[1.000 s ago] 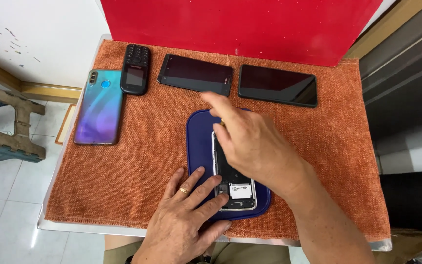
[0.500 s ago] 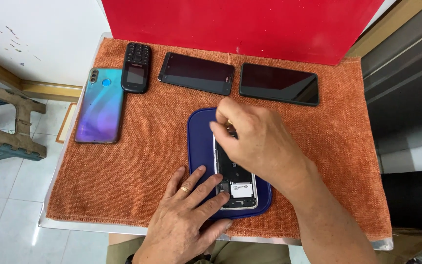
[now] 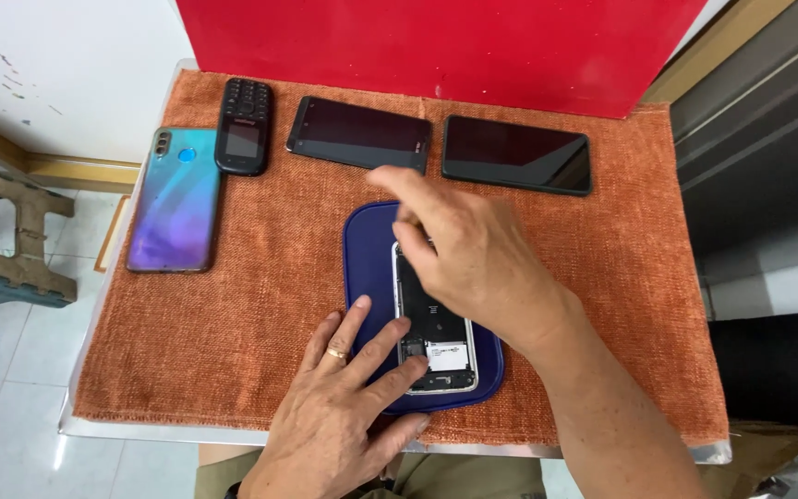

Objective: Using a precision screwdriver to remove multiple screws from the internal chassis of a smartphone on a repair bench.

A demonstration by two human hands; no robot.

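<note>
On the far left of the orange cloth (image 3: 233, 305) lies a smartphone with a blue-purple back (image 3: 175, 201), face down, with a small black keypad phone (image 3: 243, 126) just beside it. Next come two dark-screened phones, one (image 3: 360, 133) left of the other (image 3: 516, 153), both along the red board (image 3: 436, 42). Nearer me, my left hand (image 3: 344, 416) rests flat, fingers spread and holding nothing, fingertips on the lower edge of the blue mat (image 3: 371, 268) and touching the opened phone (image 3: 431, 333). That phone lies on the mat, back cover off, insides showing. My right hand (image 3: 473, 259) covers its upper half, fingers curled loosely; whether they pinch anything I cannot tell.
</note>
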